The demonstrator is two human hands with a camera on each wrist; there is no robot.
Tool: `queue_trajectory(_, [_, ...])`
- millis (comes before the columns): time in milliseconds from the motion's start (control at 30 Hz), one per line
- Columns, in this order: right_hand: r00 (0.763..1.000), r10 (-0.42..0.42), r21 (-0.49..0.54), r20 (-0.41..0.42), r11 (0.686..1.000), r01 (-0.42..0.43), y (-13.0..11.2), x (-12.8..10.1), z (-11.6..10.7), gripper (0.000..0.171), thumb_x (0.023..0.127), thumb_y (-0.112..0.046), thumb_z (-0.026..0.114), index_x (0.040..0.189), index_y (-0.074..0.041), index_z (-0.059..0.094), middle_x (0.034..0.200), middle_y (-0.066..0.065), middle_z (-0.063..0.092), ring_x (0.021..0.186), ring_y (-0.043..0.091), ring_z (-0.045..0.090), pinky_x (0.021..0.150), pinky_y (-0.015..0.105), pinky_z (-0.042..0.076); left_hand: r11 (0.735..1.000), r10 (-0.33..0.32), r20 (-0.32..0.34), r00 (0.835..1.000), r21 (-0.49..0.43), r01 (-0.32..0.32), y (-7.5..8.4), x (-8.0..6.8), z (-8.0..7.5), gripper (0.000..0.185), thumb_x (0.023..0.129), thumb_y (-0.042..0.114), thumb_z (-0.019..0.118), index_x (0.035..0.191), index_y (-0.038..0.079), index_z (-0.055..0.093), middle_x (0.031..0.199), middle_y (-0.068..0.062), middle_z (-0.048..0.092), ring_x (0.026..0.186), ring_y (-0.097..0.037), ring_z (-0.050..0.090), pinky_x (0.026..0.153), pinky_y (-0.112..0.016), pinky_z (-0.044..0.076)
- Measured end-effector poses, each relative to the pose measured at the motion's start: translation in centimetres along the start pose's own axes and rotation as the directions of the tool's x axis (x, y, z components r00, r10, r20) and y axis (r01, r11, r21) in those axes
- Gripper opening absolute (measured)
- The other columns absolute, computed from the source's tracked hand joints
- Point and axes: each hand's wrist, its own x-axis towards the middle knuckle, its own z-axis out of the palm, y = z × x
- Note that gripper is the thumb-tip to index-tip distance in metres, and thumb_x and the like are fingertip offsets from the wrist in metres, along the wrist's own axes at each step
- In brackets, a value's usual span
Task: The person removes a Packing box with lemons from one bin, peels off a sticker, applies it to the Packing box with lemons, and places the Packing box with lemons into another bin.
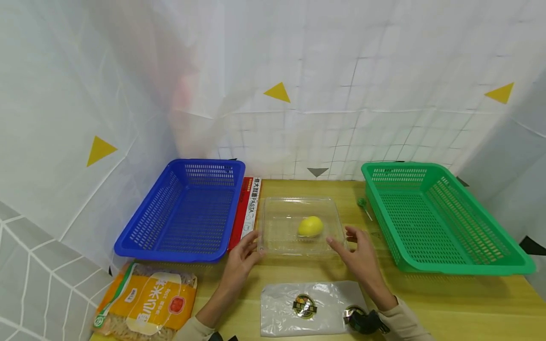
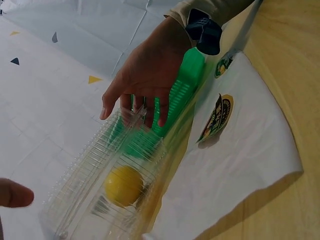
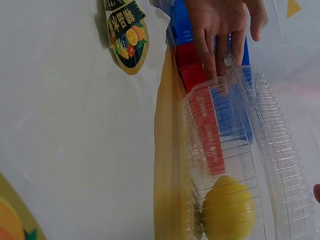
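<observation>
Operator: State the position of the workpiece.
Technician: The clear container [image 1: 277, 237] sits on the desk [image 1: 448, 305], between the left hand [image 1: 240, 265] and the right hand [image 1: 361, 258], with the lemon [image 1: 310, 227] inside it.
Operator: State the condition of each hand.
Technician: Left: thumb and fingers apart, at the container's near left corner. Right: thumb and fingers apart, at the near right corner. Neither is clamped on anything (whether the fingertips bear on the wall cannot be told).
Operator: Which relation governs the next move?
Technician: In my judgement, the side-to-side span. The container's long axis appears to run from hand to hand, though foreshortening leaves this uncertain. It lies forward and right of the left hand, forward and left of the right. The lemon is right of centre, hence nearer the right hand.
Operator: And the near side?
Technician: A flat plastic bag [image 1: 281, 315] lies there, apart from the container
</observation>
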Motion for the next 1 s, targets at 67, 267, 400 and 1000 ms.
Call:
queue_trajectory(67, [1.0, -0.02, 0.019, -0.023, 1.0, 0.021, -0.1, -0.2, -0.1, 0.078, 0.094, -0.037, 0.079, 0.149, 0.006, 0.044, 0.144, 0.027, 0.042, 0.13, 0.043, 0.043, 0.099, 0.055, 0.046, 1.0, 0.002, -0.021, 1.0, 0.022, -0.001, 0.1, -0.2, 0.0, 0.058, 0.098, 0.001, 0.065, 0.15, -0.011, 0.043, 0.148, -0.028, 0.05, 0.134, -0.043, 0.051, 0.098, -0.023, 0.049])
queue_trajectory(267, [0.981, -0.154, 0.014, -0.122, 0.987, 0.157, -0.9, -0.9, -0.6, 0.068, 0.091, -0.019, 0.083, 0.144, 0.006, 0.049, 0.139, 0.028, 0.045, 0.125, 0.045, 0.045, 0.097, 0.058, 0.046, 0.995, 0.045, -0.083, 0.996, 0.091, -0.037, 0.4, -0.5, -0.2, 0.056, 0.096, -0.002, 0.069, 0.146, -0.013, 0.045, 0.143, -0.029, 0.053, 0.128, -0.042, 0.056, 0.099, -0.026, 0.05])
queue_trajectory(400, [0.976, -0.189, 0.01, -0.105, 0.982, 0.191, -1.2, -1.3, -1.0, 0.064, 0.091, -0.016, 0.082, 0.143, 0.004, 0.051, 0.139, 0.026, 0.051, 0.124, 0.044, 0.05, 0.095, 0.059, 0.049, 0.991, 0.084, -0.08, 0.993, 0.115, -0.074, 0.3, -0.6, -0.3, 0.057, 0.095, -0.006, 0.068, 0.145, -0.016, 0.043, 0.142, -0.033, 0.052, 0.126, -0.045, 0.057, 0.101, -0.032, 0.051])
queue_trajectory(1000, [0.903, -0.378, 0.003, -0.204, 0.922, 0.387, -0.6, -1.8, -1.2, 0.052, 0.085, 0.004, 0.083, 0.133, 0.0, 0.065, 0.13, 0.015, 0.063, 0.116, 0.028, 0.059, 0.09, 0.024, 0.053, 0.987, 0.088, -0.048, 0.995, 0.137, -0.081, 0.0, -0.7, -0.1, 0.063, 0.091, -0.009, 0.071, 0.147, -0.014, 0.043, 0.143, -0.029, 0.052, 0.126, -0.046, 0.055, 0.103, -0.048, 0.05])
